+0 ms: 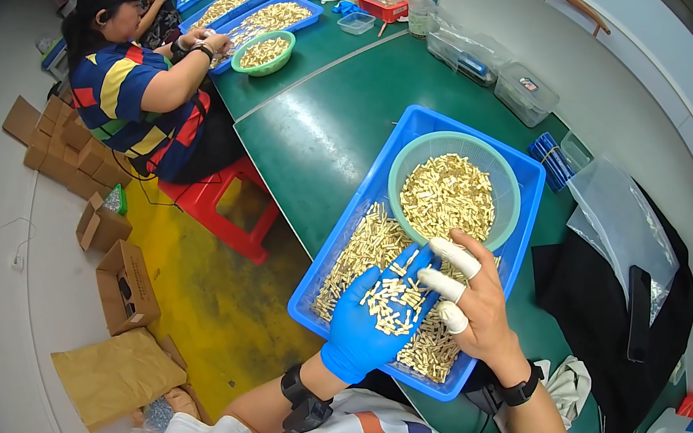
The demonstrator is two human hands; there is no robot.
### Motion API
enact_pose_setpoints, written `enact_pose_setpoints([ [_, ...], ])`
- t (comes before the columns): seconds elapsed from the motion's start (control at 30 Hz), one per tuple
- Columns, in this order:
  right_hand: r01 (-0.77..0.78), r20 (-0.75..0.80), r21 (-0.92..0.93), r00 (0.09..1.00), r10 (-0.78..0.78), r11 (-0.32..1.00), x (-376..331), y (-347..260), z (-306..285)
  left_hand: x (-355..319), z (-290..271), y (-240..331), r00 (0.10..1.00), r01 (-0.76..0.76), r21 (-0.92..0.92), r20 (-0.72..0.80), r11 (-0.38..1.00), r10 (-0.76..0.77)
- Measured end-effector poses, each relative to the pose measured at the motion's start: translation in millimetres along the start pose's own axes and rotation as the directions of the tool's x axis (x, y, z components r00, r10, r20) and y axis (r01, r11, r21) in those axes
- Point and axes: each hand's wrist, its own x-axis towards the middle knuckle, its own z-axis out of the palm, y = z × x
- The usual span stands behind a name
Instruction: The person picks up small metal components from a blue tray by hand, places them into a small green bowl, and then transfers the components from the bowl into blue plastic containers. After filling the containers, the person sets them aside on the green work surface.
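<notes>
My left hand (358,330), in a blue glove, is palm up and cupped under a heap of small brass-coloured metal pieces (394,304). Above its fingertips is my right hand (486,314), with white finger cots on several fingers. Its fingers are spread and slightly bent, and no piece shows between them. Both hands are over a blue plastic tray (528,210), whose bottom is covered by loose pieces of the same kind (368,251). At the tray's far end sits a round pale green basket (396,173), heaped with more pieces (448,196).
Right of the tray are blue bundled items (552,158), a clear plastic bag (624,218), black cloth (569,286) and a dark phone-like slab (638,314). Clear boxes (526,95) line the wall. A co-worker (137,87) sits at far left by blue trays (310,12) and a green bowl (285,59).
</notes>
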Motion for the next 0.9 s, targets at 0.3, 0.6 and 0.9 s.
enact_pose_setpoints([
  [0.3, 0.151, 0.111, -0.108, 0.984, -0.139, 0.983, 4, -6, -2, -4, -11, 5, 0.999, 0.051, 0.034, 0.007, 0.998, -0.051],
  [0.6, 0.053, -0.046, -0.024, 0.998, -0.054, 0.998, 0, -1, -4, 0, 8, -2, 0.999, 0.001, 0.016, 0.049, 1.000, -0.002],
  [0.9, -0.026, -0.276, 0.130, 0.959, 0.061, 0.991, -1, 0, -6, 72, 64, 17, 0.993, -0.111, 0.475, 0.013, 0.873, 0.120],
])
